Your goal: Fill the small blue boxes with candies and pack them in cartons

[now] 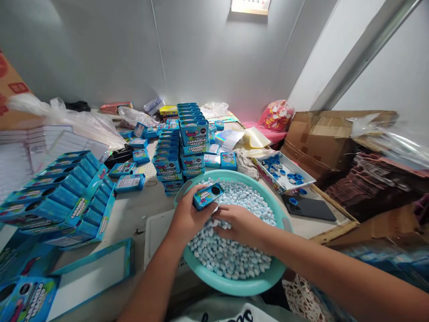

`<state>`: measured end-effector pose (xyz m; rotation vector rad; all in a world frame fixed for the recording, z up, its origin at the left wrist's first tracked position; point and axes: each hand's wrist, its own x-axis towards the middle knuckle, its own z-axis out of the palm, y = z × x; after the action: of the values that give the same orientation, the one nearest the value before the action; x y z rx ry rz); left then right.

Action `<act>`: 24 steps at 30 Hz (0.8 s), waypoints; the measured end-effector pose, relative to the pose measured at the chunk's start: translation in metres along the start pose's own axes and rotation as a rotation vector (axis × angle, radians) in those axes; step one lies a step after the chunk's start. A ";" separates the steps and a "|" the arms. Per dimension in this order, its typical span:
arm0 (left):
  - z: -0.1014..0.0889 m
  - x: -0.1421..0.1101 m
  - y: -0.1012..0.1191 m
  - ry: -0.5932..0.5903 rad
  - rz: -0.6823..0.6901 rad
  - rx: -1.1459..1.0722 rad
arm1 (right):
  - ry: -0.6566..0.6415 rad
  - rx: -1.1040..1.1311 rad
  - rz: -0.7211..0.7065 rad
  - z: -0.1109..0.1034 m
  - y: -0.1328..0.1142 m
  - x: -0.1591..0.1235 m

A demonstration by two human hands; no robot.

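Note:
In my left hand [186,216] is a small blue candy box [205,197], tilted, with a dark round hole near one end of its printed face. The fingers wrap round its sides. My right hand [236,222] is just below it, fingers curled round a few candies at the surface of the heap. Its fingertips are partly hidden. Pale blue and white candies [231,259] fill a turquoise basin [234,288] under both hands.
Stacks of blue boxes [194,134] stand behind the basin. Display trays [100,210] of boxes with holes are at left. To the right, a shallow white tray [284,172] holds blue caps, beside a dark phone [311,209]. Cardboard cartons [318,138] stand farther right.

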<state>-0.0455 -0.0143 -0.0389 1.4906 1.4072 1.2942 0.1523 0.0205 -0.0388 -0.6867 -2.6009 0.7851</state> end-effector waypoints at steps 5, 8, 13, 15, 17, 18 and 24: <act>0.000 -0.001 -0.003 -0.016 -0.014 -0.023 | 0.438 0.307 0.044 -0.019 -0.009 -0.001; -0.001 -0.001 -0.005 -0.024 -0.017 -0.006 | 0.729 0.593 0.152 -0.031 -0.019 0.015; -0.003 -0.002 -0.002 -0.061 0.028 0.028 | 0.904 1.110 0.143 -0.040 -0.035 0.058; -0.004 -0.003 0.000 -0.071 0.033 0.040 | 0.915 1.214 0.161 -0.038 -0.039 0.070; -0.004 -0.004 0.000 -0.074 0.028 0.046 | 0.914 1.269 0.186 -0.034 -0.040 0.076; -0.004 -0.004 -0.001 -0.074 0.026 0.046 | 0.915 1.280 0.192 -0.032 -0.039 0.077; -0.004 -0.005 -0.001 -0.070 0.034 0.044 | 0.911 1.273 0.182 -0.027 -0.036 0.075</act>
<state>-0.0489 -0.0192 -0.0399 1.5804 1.3789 1.2268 0.0895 0.0460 0.0172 -0.6047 -0.9196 1.4626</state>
